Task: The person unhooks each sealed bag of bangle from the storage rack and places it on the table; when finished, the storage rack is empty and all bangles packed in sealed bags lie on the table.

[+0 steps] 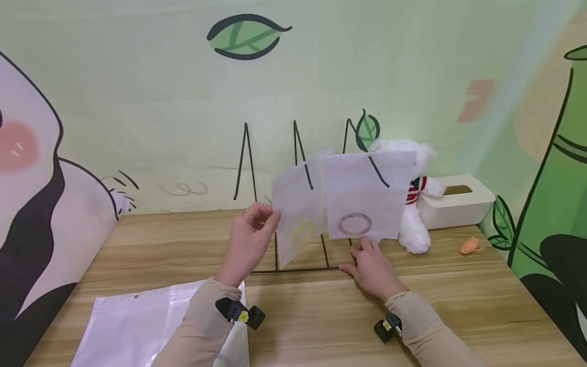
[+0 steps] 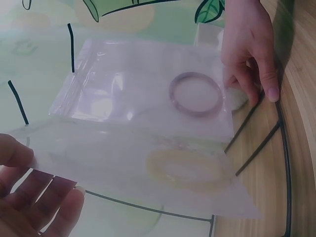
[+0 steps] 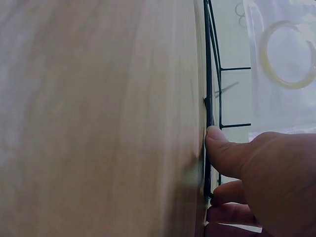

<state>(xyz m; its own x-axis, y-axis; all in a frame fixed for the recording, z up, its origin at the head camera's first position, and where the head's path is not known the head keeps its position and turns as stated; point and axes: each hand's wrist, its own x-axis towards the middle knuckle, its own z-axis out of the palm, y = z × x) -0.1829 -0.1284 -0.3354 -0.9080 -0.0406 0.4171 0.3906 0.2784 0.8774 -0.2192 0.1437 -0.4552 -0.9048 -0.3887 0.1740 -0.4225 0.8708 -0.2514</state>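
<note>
- The desk is pale wood, streaked with darker grain.
- A black wire rack stands on it, towards the back.
- Over on the right, a white plush sits just beside a white box.
- A small orange object lies near the box.
- Shiny plastic lies front left.

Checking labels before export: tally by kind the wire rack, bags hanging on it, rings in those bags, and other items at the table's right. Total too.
Wire rack: 1
Hanging bags (yellow-ring bag, brown-ring bag): 2
Rings (yellow ring, brown ring): 2
Soft toy: 1
White box: 1
Small orange item: 1
Total: 8
</note>
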